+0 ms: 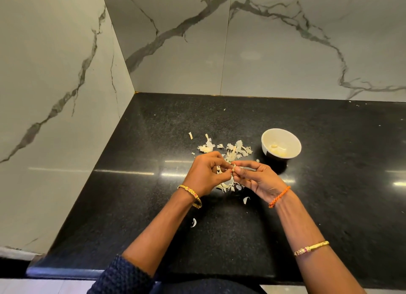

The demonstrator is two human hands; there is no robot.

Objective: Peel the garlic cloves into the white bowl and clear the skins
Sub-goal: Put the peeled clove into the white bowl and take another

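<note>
While both hands, left hand (205, 171) and right hand (254, 177), pinch one garlic cloves piece (233, 168), peel skin downward; white bowl (281, 145) sits just right of fingers.

You're looking at an evenly lit scene under soft overhead light. Bright streaks of glare cross the polished black speckled stone countertop (329, 205), one line at mid-depth and small hot spots near the hands. The small round white ceramic bowl (281, 144) throws a short dark shadow toward you. The grey-veined white marble wall tiles (274, 52) bend outward at the frame edges from wide-angle distortion. Focus is sharp centrally, softer at the corners.
</note>
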